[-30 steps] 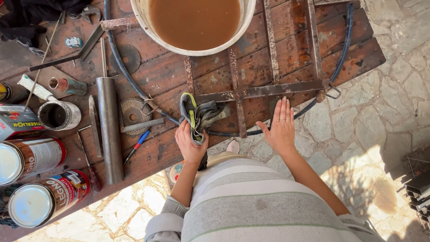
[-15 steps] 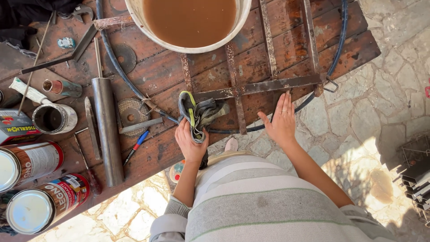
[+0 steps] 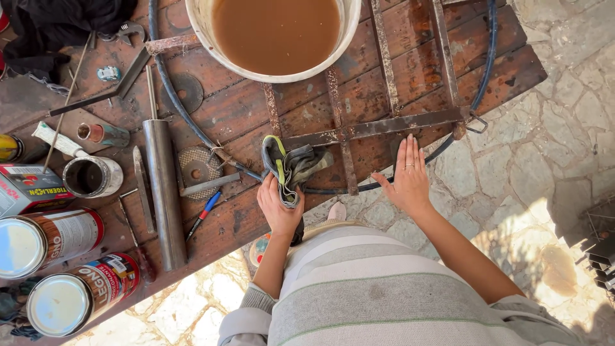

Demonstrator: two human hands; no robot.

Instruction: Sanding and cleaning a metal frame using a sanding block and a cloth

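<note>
Grey glove (image 3: 291,168) with yellow-green trim, white bucket (image 3: 277,38), brown water (image 3: 277,32)

Outdoors in hard sunlight, irregular pale stone paving (image 3: 551,160) fills 3 to 6 o'clock with dark shadows at 4 o'clock, a weathered reddish wooden table (image 3: 410,70) with rusty metal straps (image 3: 384,125) spans 9 to 1 o'clock, and black metal pieces (image 3: 599,247) sit at 4 o'clock.

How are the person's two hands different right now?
The left hand grips a bunched grey glove with a yellow-green edge; the right hand holds nothing. The left hand's fingers curl shut, while the right hand lies flat and spread on the wooden table. Both sit at the table's near edge.
</note>
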